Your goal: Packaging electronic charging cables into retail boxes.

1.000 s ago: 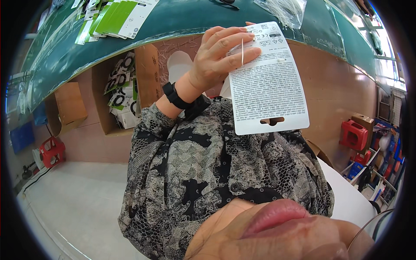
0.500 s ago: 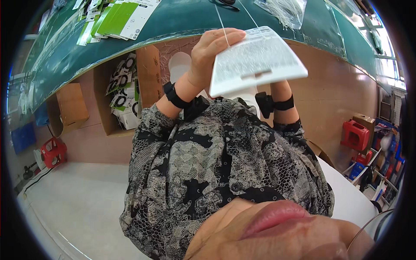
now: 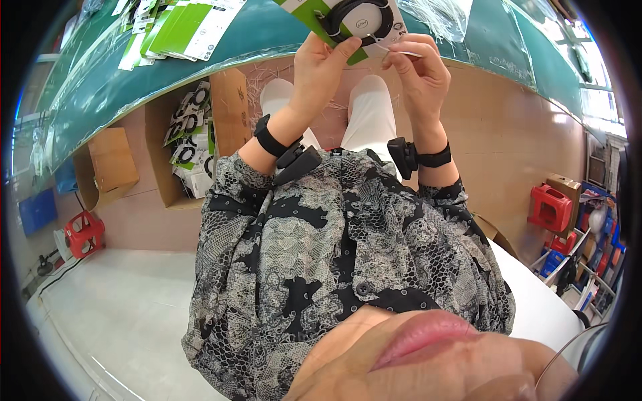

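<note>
A green and white cardboard backing card [image 3: 304, 9] is held over the near edge of the table, its front facing up. On it sits a coiled black cable [image 3: 340, 15] around a round white disc. My left hand [image 3: 322, 70] grips the card's near left edge, thumb on the front by the coil. At the card's near right corner, my right hand [image 3: 422, 72] pinches a thin white cable tie [image 3: 382, 46] between thumb and fingers. The tie's other end is hidden at the card.
Green and white cards [image 3: 184, 30] lie overlapped at the left of the green table [image 3: 267, 30]. A clear bag of white ties [image 3: 438, 17] lies at the right. Below left, an open cardboard box [image 3: 158, 160] holds carded cables. Red stools [image 3: 552, 207] stand at both sides.
The card has moved away from me and turned from its printed back to its cable side. My right hand, mostly hidden behind it before, now shows, pinching the tie.
</note>
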A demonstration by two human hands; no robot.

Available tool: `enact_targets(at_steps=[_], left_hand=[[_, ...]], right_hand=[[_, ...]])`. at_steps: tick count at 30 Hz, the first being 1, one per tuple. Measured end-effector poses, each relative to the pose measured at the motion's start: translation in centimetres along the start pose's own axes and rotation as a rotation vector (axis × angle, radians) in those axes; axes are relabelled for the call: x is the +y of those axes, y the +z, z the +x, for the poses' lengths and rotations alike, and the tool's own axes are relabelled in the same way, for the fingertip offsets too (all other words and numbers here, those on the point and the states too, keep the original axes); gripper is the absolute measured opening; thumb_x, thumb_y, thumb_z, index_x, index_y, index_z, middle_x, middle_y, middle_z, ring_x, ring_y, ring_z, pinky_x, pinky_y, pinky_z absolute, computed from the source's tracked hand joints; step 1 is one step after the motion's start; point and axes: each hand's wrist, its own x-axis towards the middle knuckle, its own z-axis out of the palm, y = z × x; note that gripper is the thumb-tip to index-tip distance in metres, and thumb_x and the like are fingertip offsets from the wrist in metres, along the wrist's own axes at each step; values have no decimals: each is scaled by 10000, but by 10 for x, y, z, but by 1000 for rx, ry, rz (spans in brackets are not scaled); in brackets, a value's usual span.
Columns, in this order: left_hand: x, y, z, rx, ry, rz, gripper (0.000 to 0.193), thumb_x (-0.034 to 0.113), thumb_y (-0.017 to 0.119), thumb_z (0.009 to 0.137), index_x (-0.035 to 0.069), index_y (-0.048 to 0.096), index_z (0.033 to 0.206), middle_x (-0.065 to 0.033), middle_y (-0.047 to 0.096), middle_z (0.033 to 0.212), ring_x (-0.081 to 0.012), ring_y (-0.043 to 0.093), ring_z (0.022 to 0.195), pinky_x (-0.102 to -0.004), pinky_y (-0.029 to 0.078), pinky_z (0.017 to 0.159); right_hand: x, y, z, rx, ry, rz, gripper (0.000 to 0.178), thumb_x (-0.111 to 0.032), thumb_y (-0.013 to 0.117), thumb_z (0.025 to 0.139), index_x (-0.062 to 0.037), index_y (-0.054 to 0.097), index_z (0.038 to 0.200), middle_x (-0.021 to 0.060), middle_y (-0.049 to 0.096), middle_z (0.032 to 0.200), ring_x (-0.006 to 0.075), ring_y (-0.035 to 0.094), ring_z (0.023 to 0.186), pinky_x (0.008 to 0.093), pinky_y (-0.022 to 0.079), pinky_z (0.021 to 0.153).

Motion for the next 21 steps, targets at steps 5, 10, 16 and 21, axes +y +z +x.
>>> enact_targets(at_steps=[5,10,16,21], left_hand=[[2,-1,1,53,-130,-116,219,62,612,905,14,540,1106,-49,647,1028,-109,616,912,-244,517,775],[-4,0,4,68,-56,-63,202,88,628,900,17,554,1075,-33,648,987,-84,605,855,-219,489,720],[-12,-7,7,115,-46,-7,187,105,637,898,16,562,1045,-20,652,935,-61,585,812,-203,467,681],[-17,-7,8,123,21,70,191,122,649,893,4,568,1020,-19,655,898,-53,579,787,-204,468,657]], right_hand=[[-18,11,6,53,-181,-151,142,111,657,795,37,647,916,73,628,899,108,626,757,211,539,658],[-6,12,13,102,-211,-479,124,39,696,776,-25,655,874,53,634,815,136,628,691,233,513,605],[-2,12,16,-23,-386,-972,100,-44,702,754,-58,640,832,86,590,758,258,607,689,336,502,609],[-4,15,20,-117,-365,-1046,76,-59,686,766,-52,630,816,91,567,744,280,595,696,363,503,626]])
